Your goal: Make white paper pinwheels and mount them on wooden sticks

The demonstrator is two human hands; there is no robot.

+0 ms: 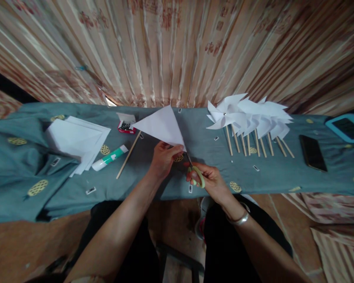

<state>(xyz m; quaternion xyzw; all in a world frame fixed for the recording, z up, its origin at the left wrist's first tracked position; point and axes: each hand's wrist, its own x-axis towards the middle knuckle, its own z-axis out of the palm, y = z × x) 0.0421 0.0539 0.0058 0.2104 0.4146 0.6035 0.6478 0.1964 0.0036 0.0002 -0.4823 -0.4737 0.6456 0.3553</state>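
My left hand pinches a white sheet of paper folded into a triangle, near its lower right corner. In my right hand is a pair of scissors with pale yellow-green handles, my fingers through the loops. The blades point up and reach the paper's corner beside my left thumb; whether they are cutting into it I cannot tell. Left of the paper stand a small red and white box of dark metal pieces and a wooden stick.
White paper sheets and a green-and-white glue tube lie at the left. Several white paper pinwheels on sticks lie in a row at the right. Beyond them are a black phone and a blue-framed tablet. A curtain hangs behind the cloth-covered table.
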